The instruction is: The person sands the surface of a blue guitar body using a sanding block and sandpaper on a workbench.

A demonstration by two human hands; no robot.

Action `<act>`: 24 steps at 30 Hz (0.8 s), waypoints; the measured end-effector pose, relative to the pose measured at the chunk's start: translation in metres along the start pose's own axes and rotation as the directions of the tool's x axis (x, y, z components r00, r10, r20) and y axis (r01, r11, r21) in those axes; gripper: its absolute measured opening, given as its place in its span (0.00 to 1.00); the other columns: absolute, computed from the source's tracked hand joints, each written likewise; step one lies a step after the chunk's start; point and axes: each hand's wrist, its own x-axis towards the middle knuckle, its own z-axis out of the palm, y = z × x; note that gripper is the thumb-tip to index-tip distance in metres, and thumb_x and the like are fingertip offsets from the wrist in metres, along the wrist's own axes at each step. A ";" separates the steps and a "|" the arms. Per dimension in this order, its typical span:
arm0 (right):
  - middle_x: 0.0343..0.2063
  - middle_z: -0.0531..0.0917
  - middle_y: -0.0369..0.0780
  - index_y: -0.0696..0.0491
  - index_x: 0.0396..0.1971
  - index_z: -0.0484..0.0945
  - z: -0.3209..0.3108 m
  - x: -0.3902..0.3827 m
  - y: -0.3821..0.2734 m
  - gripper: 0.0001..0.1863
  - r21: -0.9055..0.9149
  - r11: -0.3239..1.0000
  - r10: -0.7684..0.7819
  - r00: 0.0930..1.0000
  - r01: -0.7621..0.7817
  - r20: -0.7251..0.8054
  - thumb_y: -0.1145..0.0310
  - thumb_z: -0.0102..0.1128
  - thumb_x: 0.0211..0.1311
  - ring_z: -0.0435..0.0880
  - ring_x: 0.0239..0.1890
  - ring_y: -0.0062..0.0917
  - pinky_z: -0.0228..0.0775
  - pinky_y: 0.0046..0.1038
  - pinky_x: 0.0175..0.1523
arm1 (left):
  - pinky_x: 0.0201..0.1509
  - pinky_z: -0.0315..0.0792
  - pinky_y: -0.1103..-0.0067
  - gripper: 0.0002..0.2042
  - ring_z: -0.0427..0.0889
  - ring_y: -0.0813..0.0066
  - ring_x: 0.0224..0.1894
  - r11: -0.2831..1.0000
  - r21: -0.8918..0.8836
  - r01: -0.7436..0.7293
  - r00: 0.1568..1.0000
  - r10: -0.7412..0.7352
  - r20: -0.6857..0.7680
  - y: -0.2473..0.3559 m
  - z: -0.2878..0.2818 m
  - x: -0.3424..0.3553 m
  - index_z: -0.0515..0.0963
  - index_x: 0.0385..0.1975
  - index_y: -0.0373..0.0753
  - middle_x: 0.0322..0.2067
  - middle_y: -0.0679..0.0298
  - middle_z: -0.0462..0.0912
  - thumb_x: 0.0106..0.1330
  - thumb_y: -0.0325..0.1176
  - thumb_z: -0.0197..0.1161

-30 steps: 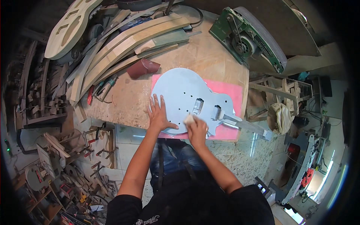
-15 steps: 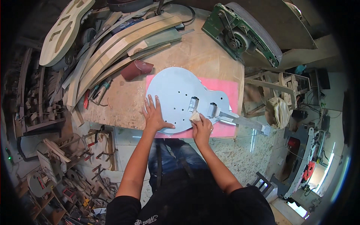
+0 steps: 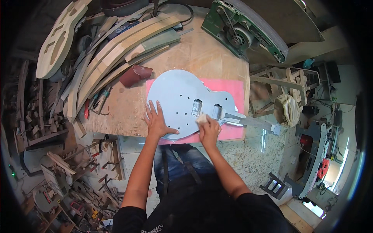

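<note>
A pale grey electric guitar body [image 3: 171,87] with small holes and two rectangular cavities lies on a pink foam sheet [image 3: 237,89]; its neck [image 3: 260,124] extends rightward. My left hand [image 3: 155,122] rests spread on the body's lower left, fingers apart. My right hand [image 3: 210,132] grips a small pale pad [image 3: 202,118] against the guitar's surface, just below and between the two cavities; the pad is slightly blurred.
The workbench [image 3: 116,124] holds curved wooden strips [image 3: 128,35], a reddish sandpaper roll [image 3: 134,75], hand tools [image 3: 99,101] and a green belt sander [image 3: 241,35]. A bare wooden guitar body [image 3: 58,42] is at upper left. Clamps and wood [image 3: 97,159] crowd the lower left.
The view has shifted, so the bench appears further left. My right hand has moved the pad slightly rightward across the guitar, towards the neck-side cavity. My left hand stays on the body.
</note>
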 end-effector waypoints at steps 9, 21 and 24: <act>0.62 0.80 0.43 0.51 0.49 0.83 0.009 0.020 -0.003 0.12 -0.054 0.975 0.208 0.974 -0.214 -0.090 0.65 0.65 0.68 0.74 0.61 0.45 0.60 0.53 0.66 | 0.77 0.39 0.33 0.89 0.28 0.32 0.83 1.000 0.010 0.001 1.000 -0.001 0.004 0.004 0.002 0.003 0.34 0.82 0.36 0.81 0.35 0.28 0.17 0.65 0.89; 0.61 0.80 0.43 0.51 0.45 0.83 0.011 0.063 0.011 0.12 -0.011 0.967 0.251 0.960 -0.254 -0.122 0.65 0.69 0.64 0.74 0.61 0.46 0.61 0.51 0.66 | 0.75 0.40 0.32 0.89 0.28 0.31 0.82 0.999 0.002 -0.035 0.999 0.035 -0.009 0.004 0.003 0.005 0.35 0.82 0.35 0.81 0.34 0.28 0.17 0.66 0.88; 0.61 0.80 0.43 0.51 0.45 0.83 0.007 0.002 -0.006 0.12 -0.003 0.980 0.197 0.973 -0.199 -0.123 0.65 0.69 0.64 0.74 0.60 0.46 0.62 0.51 0.65 | 0.77 0.37 0.35 0.89 0.26 0.32 0.82 1.000 0.014 0.010 0.999 -0.011 0.034 0.001 0.000 0.000 0.34 0.82 0.34 0.80 0.33 0.27 0.19 0.67 0.88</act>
